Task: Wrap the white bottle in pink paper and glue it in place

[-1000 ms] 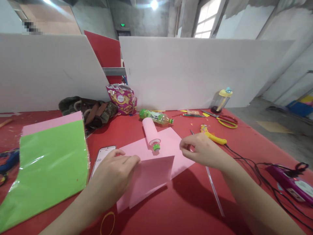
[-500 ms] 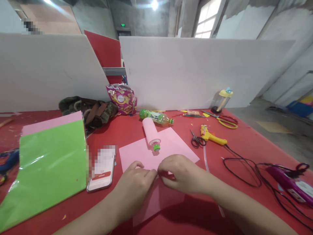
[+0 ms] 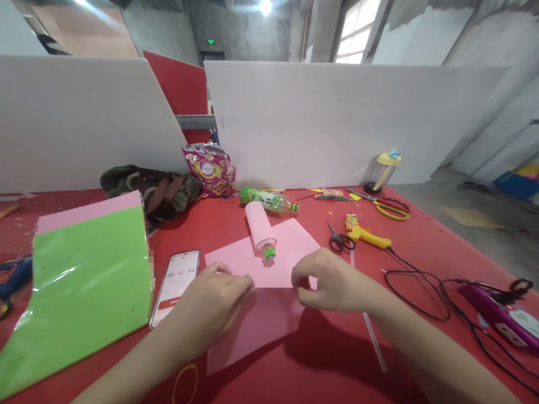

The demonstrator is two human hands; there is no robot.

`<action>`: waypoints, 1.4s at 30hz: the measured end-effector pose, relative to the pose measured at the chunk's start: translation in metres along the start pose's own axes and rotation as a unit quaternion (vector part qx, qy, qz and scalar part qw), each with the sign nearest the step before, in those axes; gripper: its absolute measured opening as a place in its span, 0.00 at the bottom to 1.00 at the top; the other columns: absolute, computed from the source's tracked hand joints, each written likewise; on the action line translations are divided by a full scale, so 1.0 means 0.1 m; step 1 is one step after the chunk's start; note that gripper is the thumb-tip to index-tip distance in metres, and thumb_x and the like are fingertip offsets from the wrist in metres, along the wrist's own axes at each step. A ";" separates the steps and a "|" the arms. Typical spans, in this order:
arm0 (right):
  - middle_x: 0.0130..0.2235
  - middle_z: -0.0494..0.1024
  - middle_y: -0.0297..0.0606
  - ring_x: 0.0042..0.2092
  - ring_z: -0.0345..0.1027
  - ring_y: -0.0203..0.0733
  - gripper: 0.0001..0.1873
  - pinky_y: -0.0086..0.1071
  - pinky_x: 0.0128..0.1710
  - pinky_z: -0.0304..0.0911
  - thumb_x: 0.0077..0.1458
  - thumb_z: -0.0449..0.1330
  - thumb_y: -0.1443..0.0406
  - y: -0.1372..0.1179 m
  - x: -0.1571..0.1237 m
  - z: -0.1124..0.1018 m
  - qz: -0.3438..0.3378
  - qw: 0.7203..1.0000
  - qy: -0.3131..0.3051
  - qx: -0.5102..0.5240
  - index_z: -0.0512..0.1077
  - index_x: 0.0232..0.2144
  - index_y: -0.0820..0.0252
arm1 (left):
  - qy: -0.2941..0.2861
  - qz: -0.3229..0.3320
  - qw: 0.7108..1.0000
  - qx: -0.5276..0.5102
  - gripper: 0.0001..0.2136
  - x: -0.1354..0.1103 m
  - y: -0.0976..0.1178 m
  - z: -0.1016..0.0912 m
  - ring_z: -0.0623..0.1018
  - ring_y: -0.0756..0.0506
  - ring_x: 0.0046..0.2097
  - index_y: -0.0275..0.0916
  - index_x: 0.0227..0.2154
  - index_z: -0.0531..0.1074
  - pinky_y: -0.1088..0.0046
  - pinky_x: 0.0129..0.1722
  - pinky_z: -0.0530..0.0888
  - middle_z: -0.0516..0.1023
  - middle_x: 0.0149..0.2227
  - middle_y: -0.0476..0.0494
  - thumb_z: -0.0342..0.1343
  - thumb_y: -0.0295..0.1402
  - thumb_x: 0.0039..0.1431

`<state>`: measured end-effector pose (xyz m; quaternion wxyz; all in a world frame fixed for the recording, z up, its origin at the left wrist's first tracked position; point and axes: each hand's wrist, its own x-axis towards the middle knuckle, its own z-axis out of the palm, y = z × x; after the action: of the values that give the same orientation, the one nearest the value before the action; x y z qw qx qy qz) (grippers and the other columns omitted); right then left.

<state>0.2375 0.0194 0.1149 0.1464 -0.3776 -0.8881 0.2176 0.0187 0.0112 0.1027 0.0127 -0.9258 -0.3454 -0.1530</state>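
Pink paper (image 3: 275, 320) lies in front of me, with a straight edge or crease running between my hands. Its nearer part is shaded and seems raised; whether it is one bent sheet or two, I cannot tell. My left hand (image 3: 221, 300) pinches this edge at its left end. At the right end, my right hand (image 3: 328, 280) pinches it between thumb and curled fingers. Beyond them, a bottle wrapped in pink paper (image 3: 259, 223), with a green cap (image 3: 269, 253), lies on the flat far part of the pink paper.
A phone (image 3: 185, 269) showing a timer and a green paper pack (image 3: 90, 286) lie left. Black scissors (image 3: 340, 242), a yellow glue gun (image 3: 366, 237), a clear glue stick (image 3: 374, 342) and a power strip (image 3: 501, 317) are right. Behind lies a green-labelled bottle (image 3: 267, 201).
My hands have moved apart along the paper's edge, left hand to the left and right hand to the right and slightly up. The wrapped bottle stays put.
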 end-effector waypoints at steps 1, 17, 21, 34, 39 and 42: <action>0.18 0.66 0.30 0.21 0.54 0.28 0.08 0.23 0.24 0.52 0.36 0.50 0.75 0.02 -0.01 -0.04 0.003 1.000 0.003 0.006 0.67 0.16 0.63 | 0.006 -0.006 1.000 0.000 0.13 -0.01 -0.03 -0.03 0.67 0.49 0.21 0.37 0.21 0.65 0.73 0.26 0.63 0.67 0.17 0.49 0.39 0.25 0.56; 0.31 0.74 0.39 0.33 0.66 0.35 0.08 0.28 0.34 0.59 0.52 0.50 0.69 -0.09 0.04 0.16 -0.053 0.998 0.022 -0.027 0.68 0.33 0.63 | -0.040 0.003 0.999 -0.030 0.13 0.05 0.05 0.07 0.67 0.49 0.22 0.38 0.23 0.64 0.73 0.27 0.63 0.69 0.20 0.50 0.38 0.25 0.58; 0.24 0.72 0.35 0.26 0.63 0.33 0.10 0.26 0.29 0.55 0.52 0.48 0.72 -0.13 0.07 0.27 -0.045 0.996 0.002 -0.074 0.67 0.25 0.62 | -0.025 0.011 0.998 -0.064 0.12 0.03 0.09 0.18 0.68 0.49 0.24 0.37 0.23 0.64 0.72 0.30 0.65 0.69 0.21 0.49 0.39 0.26 0.58; 0.17 0.66 0.32 0.20 0.50 0.30 0.09 0.27 0.22 0.43 0.42 0.51 0.71 -0.08 0.02 0.12 -0.012 0.989 0.002 -0.151 0.63 0.14 0.62 | -0.040 -0.012 0.997 -0.067 0.12 0.04 0.05 0.18 0.67 0.49 0.25 0.37 0.23 0.64 0.71 0.33 0.64 0.70 0.23 0.49 0.39 0.26 0.56; 0.16 0.64 0.31 0.20 0.48 0.29 0.10 0.26 0.22 0.44 0.42 0.49 0.72 -0.02 -0.01 0.00 0.009 0.989 0.021 -0.144 0.64 0.14 0.62 | -0.021 -0.037 0.997 -0.057 0.12 0.03 -0.03 0.14 0.67 0.49 0.24 0.37 0.22 0.65 0.71 0.31 0.63 0.70 0.22 0.48 0.39 0.26 0.56; 0.16 0.65 0.32 0.20 0.51 0.30 0.10 0.26 0.23 0.46 0.43 0.49 0.72 0.03 -0.04 -0.04 0.030 0.989 0.042 -0.141 0.66 0.15 0.62 | 0.009 -0.057 0.998 -0.027 0.13 0.03 -0.08 0.10 0.67 0.49 0.23 0.37 0.21 0.64 0.71 0.29 0.63 0.70 0.21 0.48 0.38 0.27 0.56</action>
<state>0.2437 0.0197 0.1168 0.1227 -0.4296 -0.8912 0.0787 0.0184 0.0209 0.0934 -0.0174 -0.9032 -0.3931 -0.1712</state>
